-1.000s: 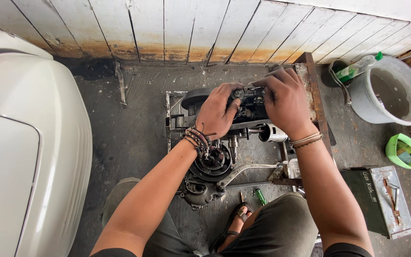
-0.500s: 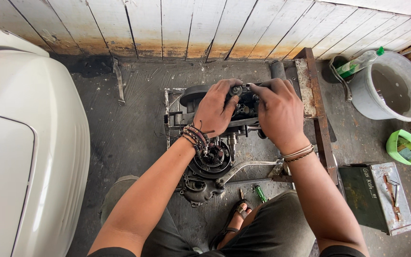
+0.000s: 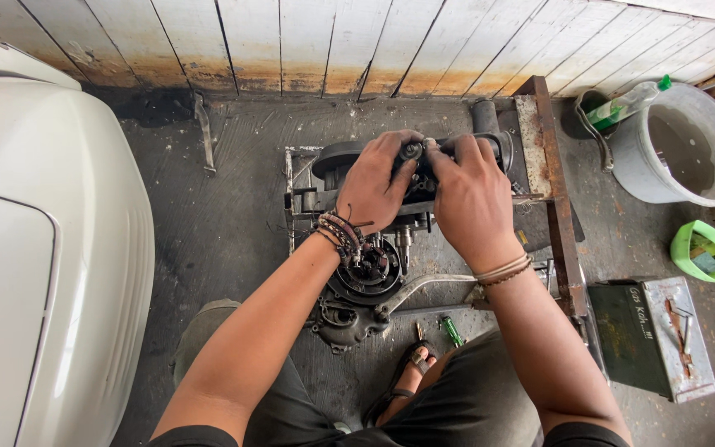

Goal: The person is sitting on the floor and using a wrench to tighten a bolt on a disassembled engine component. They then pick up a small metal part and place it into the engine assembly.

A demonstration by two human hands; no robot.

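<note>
A greasy dark scooter engine [image 3: 366, 281] lies on the grey concrete floor in front of me. Its round flywheel side [image 3: 370, 269] faces up, and a metal lever [image 3: 424, 285] sticks out to the right. My left hand [image 3: 374, 186] rests on the engine's upper part, fingers curled around a small round piece [image 3: 411, 151]. Beside it, my right hand [image 3: 469, 199] presses on the same part, fingertips touching that piece. Both wrists wear bracelets. What lies under the palms is hidden.
A white scooter body panel [image 3: 43, 248] fills the left side. A grey bucket [image 3: 688, 149] with a plastic bottle [image 3: 622, 103] stands at right, near a small green tub [image 3: 699, 251] and a metal toolbox [image 3: 651, 335]. A rusty steel bar [image 3: 552, 182] lies right of the engine. My sandalled foot [image 3: 411, 368] is below.
Both hands have shifted left along the engine's top and drawn closer together, fingertips now meeting on the small round piece. The view has also shifted slightly.
</note>
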